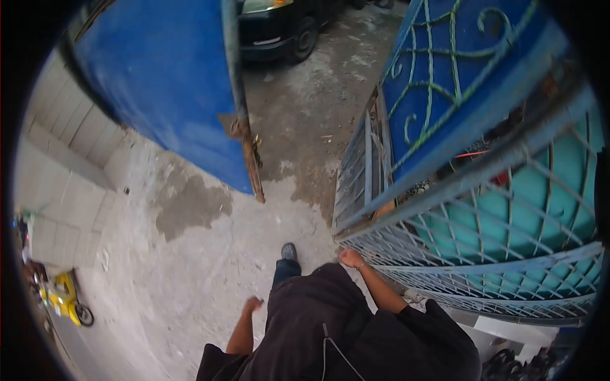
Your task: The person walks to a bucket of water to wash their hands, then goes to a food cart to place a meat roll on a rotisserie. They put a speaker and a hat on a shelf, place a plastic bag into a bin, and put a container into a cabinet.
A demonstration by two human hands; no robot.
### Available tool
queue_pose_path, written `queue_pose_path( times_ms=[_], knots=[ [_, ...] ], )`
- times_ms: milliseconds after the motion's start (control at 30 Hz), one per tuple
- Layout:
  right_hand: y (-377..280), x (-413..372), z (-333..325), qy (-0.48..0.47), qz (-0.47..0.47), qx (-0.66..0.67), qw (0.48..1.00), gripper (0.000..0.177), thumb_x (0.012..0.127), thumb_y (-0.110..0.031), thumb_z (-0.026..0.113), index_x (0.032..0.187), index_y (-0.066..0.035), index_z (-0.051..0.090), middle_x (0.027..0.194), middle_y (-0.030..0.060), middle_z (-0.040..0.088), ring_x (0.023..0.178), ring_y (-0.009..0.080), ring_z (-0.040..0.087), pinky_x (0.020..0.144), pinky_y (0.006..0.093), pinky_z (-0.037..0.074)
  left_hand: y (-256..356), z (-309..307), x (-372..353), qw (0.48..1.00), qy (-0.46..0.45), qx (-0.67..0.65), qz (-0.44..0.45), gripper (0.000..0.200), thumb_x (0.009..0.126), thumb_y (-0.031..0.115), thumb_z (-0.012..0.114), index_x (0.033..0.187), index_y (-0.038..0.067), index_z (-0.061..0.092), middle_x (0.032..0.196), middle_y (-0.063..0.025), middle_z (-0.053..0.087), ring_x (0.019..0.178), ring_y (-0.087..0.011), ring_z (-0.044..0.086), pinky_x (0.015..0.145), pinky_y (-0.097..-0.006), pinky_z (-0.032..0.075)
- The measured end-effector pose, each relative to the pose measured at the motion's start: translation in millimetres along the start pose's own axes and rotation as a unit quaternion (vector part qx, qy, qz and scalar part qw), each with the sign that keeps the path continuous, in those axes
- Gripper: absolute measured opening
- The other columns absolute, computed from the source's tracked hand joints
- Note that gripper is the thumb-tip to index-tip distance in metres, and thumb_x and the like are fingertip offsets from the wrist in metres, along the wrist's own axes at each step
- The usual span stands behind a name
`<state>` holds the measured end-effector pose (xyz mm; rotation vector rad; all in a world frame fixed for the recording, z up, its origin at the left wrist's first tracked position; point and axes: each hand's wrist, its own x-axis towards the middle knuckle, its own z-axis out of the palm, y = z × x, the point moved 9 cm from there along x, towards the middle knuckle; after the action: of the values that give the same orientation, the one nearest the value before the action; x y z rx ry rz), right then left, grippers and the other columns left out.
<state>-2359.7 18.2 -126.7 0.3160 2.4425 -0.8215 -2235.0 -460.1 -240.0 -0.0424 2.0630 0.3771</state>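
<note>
My right hand hangs at my side with its fingers curled in, just left of the lower end of a blue-grey metal lattice gate. A thin band circles that wrist. I see nothing held in it. On the other side, my left hand hangs low over the concrete ground, its small fingers curled. Whether anything is inside them is too small to make out. Between the hands, one shoe points forward. Ahead stands an opening between a blue panel and the gate side.
Through the opening a dark vehicle stands on rough ground. A blue gate leaf with green scrollwork rises on the right, and turquoise material lies behind the lattice. A yellow motorbike is at far left.
</note>
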Motion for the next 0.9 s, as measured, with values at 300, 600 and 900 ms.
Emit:
queue_pose_path(
  times_ms=[300,600,900],
  knots=[
    [-73.9,192.5,-129.0,0.105,0.135,0.089,0.981,0.025,0.075,-0.032,0.057,0.077,-0.010,0.068,0.089,0.0145,0.067,0.090,0.0323,0.062,0.082,0.0391,0.048,260.0,-536.0,160.7,0.899,0.277,-0.230,0.250,0.023,0.086,0.021,0.052,0.094,0.001,0.061,0.085,-0.0138,0.066,0.079,-0.0218,0.065,0.071,-0.0325,0.050],
    [-111.6,500.7,-303.7,0.083,0.063,0.069,0.992,0.034,0.075,-0.032,0.052,0.075,0.000,0.065,0.077,0.0245,0.062,0.078,0.0394,0.062,0.070,0.0472,0.047,472.7,-628.2,226.8,0.932,0.077,-0.219,0.277,0.023,0.087,0.019,0.054,0.101,0.001,0.059,0.085,-0.0090,0.066,0.077,-0.0154,0.063,0.073,-0.0283,0.050],
    [-211.4,693.7,-512.9,0.110,0.018,0.210,0.971,0.028,0.078,-0.028,0.054,0.091,-0.007,0.065,0.089,0.0180,0.066,0.086,0.0304,0.064,0.075,0.0384,0.050,601.3,-918.9,317.5,0.826,0.211,-0.466,0.239,0.021,0.095,0.024,0.050,0.104,0.006,0.057,0.097,-0.0083,0.065,0.084,-0.0135,0.060,0.071,-0.0240,0.044]
  ],
)
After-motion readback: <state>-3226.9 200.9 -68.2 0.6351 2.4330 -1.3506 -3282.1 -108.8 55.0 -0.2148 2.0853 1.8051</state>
